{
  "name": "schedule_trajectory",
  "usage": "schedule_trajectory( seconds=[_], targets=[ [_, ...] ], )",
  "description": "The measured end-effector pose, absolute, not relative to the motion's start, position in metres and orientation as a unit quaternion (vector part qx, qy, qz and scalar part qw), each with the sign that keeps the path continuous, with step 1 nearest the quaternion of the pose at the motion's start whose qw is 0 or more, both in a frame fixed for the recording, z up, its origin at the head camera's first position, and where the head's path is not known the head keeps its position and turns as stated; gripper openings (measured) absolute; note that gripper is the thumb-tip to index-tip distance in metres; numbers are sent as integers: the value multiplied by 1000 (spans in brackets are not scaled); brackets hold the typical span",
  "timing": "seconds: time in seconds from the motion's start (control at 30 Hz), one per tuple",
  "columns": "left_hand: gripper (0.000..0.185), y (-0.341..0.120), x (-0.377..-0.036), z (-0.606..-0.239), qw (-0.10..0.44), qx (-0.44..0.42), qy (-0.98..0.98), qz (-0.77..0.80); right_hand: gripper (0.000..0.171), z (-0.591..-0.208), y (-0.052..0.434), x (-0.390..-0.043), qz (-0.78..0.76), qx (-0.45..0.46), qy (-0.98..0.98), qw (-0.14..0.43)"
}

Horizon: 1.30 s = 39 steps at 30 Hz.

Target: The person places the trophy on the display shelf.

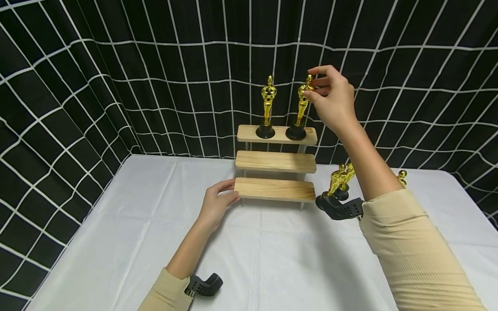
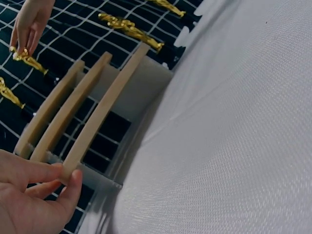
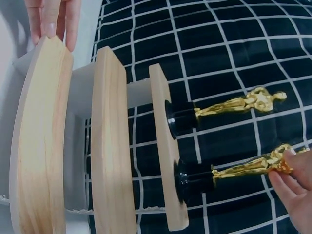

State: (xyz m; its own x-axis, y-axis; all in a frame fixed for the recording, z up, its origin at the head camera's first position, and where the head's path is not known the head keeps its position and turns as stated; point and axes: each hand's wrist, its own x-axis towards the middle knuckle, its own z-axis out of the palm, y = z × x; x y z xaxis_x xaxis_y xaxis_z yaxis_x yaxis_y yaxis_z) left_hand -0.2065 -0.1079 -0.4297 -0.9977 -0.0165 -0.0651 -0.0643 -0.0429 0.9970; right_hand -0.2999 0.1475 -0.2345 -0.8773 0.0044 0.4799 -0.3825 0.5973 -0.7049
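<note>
1. We see the right hand (image 1: 332, 101) pinching the head of a gold statuette trophy with a round black base (image 1: 300, 110); thumb and fingertips are closed on its top end, the other fingers loosely raised.
2. That trophy stands on the top step of a three-step pale wooden display riser (image 1: 275, 162), right side, base touching the board. In the right wrist view it looks seated, though slightly tilted in the head view.
3. A second gold statuette trophy on a black base (image 1: 267, 108) stands upright just beside it on the same step, apart from it and not touched.
4. The left hand (image 1: 217, 203) grips the left end of the bottom step, thumb under and fingers over the edge; the left wrist view (image 2: 29, 195) confirms contact with the board end.
5. More gold trophies (image 1: 339, 181) sit on the white tablecloth (image 1: 272, 259) just right of the riser, partly hidden by the right forearm.
6. Handling judgement: the trophy looks like light, stiff plastic with a glossy, likely slippery finish. It is tall and narrow on a small base, so it should tip easily.
7. We think a head pinch gives little control over tilt; taking hold at mid-body or near the base would be steadier.
8. The riser looks light, so it could slide when nudged.
</note>
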Motion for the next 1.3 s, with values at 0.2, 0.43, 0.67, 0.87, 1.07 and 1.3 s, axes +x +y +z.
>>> schedule_trajectory(
  seconds=[0.2, 0.43, 0.67, 0.87, 1.07, 1.3],
  targets=[
    [44, -108, -207, -430, 17, -32, 689, 724, 44, -239, 148, -304, 436, 102, -868, 213],
    [44, -108, -208, -431, 15, -36, 690, 723, 44, -242, 147, -308, 439, 103, -865, 219],
    [44, -108, -208, -432, 14, -35, 690, 722, 45, -244, 145, -312, 451, 105, -860, 216],
    [44, -108, -207, -430, 14, -32, 691, 722, 50, -246, 148, -310, 455, 97, -861, 207],
    [43, -107, -208, -431, 13, -33, 689, 724, 55, -251, 155, -306, 470, 96, -855, 198],
    [43, -108, -209, -432, 15, -40, 687, 725, 51, -256, 160, -298, 469, 104, -851, 211]
  ],
)
